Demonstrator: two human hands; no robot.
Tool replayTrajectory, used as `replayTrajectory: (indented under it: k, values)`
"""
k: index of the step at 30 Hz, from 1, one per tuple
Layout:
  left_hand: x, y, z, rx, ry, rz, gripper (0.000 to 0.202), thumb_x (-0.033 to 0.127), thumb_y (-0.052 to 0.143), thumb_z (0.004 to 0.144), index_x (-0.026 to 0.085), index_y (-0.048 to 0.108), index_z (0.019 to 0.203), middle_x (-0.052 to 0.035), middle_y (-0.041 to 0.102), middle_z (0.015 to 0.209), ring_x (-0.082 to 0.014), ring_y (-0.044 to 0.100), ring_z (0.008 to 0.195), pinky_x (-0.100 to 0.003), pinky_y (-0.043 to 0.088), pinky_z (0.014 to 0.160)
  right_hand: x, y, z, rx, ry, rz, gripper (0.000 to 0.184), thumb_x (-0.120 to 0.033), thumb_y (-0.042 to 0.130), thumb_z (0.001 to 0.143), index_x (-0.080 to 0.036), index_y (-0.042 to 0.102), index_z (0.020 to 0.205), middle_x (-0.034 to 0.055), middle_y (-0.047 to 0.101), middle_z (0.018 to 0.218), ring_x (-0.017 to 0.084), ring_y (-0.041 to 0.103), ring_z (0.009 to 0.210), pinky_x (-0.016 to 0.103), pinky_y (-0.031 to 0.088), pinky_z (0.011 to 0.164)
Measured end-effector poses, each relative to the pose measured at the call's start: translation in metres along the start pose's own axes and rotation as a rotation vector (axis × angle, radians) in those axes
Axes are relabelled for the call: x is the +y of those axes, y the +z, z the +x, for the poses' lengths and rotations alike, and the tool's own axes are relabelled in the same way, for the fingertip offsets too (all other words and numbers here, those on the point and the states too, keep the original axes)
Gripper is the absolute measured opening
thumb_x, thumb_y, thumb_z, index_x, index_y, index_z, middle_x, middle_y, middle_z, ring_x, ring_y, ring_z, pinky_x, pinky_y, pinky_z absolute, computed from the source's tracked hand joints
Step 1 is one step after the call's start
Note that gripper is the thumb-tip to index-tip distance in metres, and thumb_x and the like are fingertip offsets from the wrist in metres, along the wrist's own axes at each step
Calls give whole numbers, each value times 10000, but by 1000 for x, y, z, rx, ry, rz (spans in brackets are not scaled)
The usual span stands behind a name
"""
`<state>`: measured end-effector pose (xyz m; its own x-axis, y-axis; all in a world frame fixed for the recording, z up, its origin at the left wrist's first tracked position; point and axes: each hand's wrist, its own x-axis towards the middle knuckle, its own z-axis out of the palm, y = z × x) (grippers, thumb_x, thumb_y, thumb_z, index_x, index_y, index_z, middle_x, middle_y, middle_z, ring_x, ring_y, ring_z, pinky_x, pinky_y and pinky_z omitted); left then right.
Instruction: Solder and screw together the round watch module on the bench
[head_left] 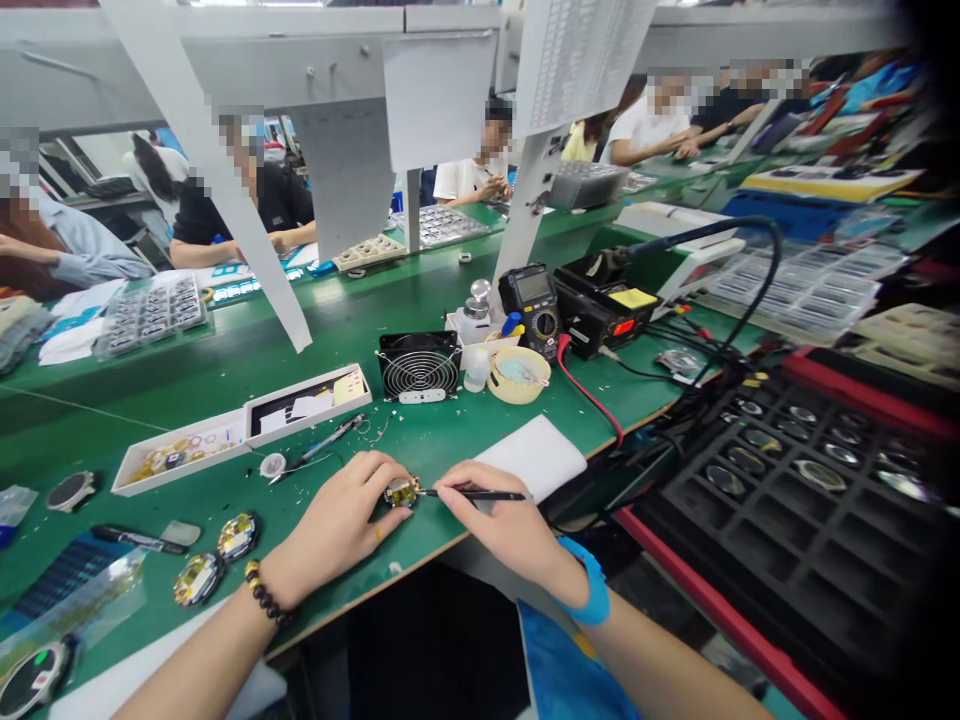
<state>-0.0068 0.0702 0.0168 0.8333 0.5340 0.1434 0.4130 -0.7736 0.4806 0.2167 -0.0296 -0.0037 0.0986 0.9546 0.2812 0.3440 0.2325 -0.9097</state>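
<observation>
Head view: the left hand [341,520] pinches a small round module [402,492] against the green bench [187,380] near its front edge. The right hand [495,520] grips a thin black tool [472,495], tip touching the module. A white pad [536,455] lies just behind the right hand.

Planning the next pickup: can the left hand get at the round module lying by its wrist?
Probably yes: the round module lies just beside the left hand, nothing between them, though its fingers now hold a small round part.
</observation>
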Motion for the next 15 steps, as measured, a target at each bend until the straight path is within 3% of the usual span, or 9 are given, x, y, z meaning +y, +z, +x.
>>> replayTrajectory:
  k: [15]
  values:
    - [1, -2, 0, 4, -17, 23, 323, 299, 708, 988, 262, 514, 1244, -41, 628, 1238, -255, 603, 1136, -416, 519, 976, -1, 2, 2, -28, 60, -26, 147, -287, 636, 992, -232, 751, 919, 6, 755, 905, 163, 701, 846, 278, 533, 791]
